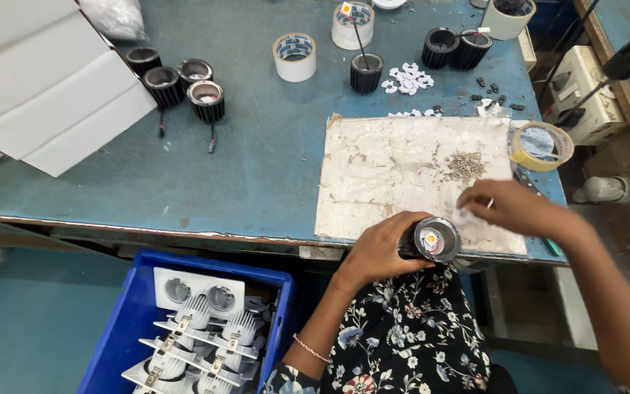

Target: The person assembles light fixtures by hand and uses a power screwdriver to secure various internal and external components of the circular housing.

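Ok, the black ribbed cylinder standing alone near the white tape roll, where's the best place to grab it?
Grip the black ribbed cylinder around its finned side wall, coming down from above. It stands upright with open table around it; just steer clear of the thin wire rising from its top.

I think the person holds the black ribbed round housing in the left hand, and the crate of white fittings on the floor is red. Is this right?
Not quite. The head view shows that the plastic crate holding the white metal fittings is blue, not red. The rest stands: the left hand holds the black ribbed round housing at the edge of the table.
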